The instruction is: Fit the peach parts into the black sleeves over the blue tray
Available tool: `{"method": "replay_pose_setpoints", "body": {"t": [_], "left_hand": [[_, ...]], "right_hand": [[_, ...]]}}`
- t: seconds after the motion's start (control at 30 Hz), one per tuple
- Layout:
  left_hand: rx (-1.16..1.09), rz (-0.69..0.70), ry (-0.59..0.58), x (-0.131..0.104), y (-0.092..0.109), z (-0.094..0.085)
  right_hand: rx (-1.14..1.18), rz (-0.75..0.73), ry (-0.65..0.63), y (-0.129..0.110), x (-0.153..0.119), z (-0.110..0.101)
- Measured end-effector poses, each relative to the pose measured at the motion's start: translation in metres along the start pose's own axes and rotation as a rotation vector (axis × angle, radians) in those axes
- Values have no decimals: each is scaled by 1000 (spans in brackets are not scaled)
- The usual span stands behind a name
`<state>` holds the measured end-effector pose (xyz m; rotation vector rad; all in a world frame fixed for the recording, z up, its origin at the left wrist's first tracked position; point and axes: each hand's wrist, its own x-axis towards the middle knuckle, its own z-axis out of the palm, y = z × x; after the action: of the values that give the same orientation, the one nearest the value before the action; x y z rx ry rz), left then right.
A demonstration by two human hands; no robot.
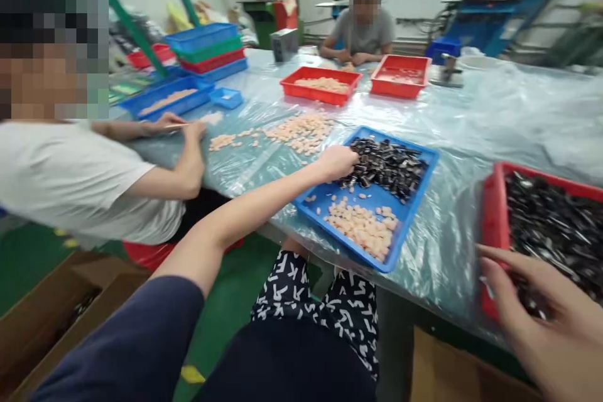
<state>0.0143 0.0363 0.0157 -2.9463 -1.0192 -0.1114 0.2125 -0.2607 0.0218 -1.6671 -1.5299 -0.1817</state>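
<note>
Right now the left hand (338, 162) reaches out to the far-left part of the blue tray (414, 201), knuckles up and fingers curled down into the heap of small black parts (386, 166); it looks closed around some of them, though the fingertips are hidden, so what it actually grips cannot be told. In the near half of the same tray lies a smaller pile of pale peach-coloured pieces (362, 227), apart from the black heap, with a few strays between. Judging from that, a fair share of both kinds still waits in the tray, and the work looks to be somewhere in the middle rather than near its end.

The right hand (541, 314) hovers at the near edge of the red tray (490, 220) on the right, fingers spread and open, holding nothing visible; that tray is heaped with more black parts (556, 226), blurred.

Both trays sit on a table covered with clear plastic sheeting (494, 125). Further left on the sheet, loose peach pieces (301, 132) lie scattered, and a co-worker in a white shirt (70, 182) works over them with both hands (181, 125). At the far side a second person in a grey shirt (362, 34) sits behind two more red trays (320, 85), and a stack of blue, green and red trays (207, 50) stands at the far left. A cardboard box (51, 314) rests on the green floor, near left.
</note>
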Motion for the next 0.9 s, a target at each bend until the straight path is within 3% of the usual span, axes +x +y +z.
{"method": "replay_pose_setpoints", "body": {"t": [0.1, 0.23, 0.37, 0.5, 0.57, 0.7, 0.9], "left_hand": [[-333, 34, 106, -24, 9, -4], [-750, 96, 194, -73, 43, -10], [-830, 129, 304, -110, 72, -8], [-616, 232, 464, -127, 75, -9], [-630, 245, 522, -133, 71, -14], [-744, 320, 482, -141, 68, -22], [-928, 211, 407, -151, 76, -21]], "right_hand": [[70, 42, -75, -17, 2, 24], [199, 94, -175, -35, 17, 62], [428, 60, -131, -50, 22, 89], [394, -103, -147, -56, 20, 92], [314, -191, -209, -54, 21, 88], [202, -376, -294, -52, 25, 83], [92, -570, -257, -51, 24, 79]]}}
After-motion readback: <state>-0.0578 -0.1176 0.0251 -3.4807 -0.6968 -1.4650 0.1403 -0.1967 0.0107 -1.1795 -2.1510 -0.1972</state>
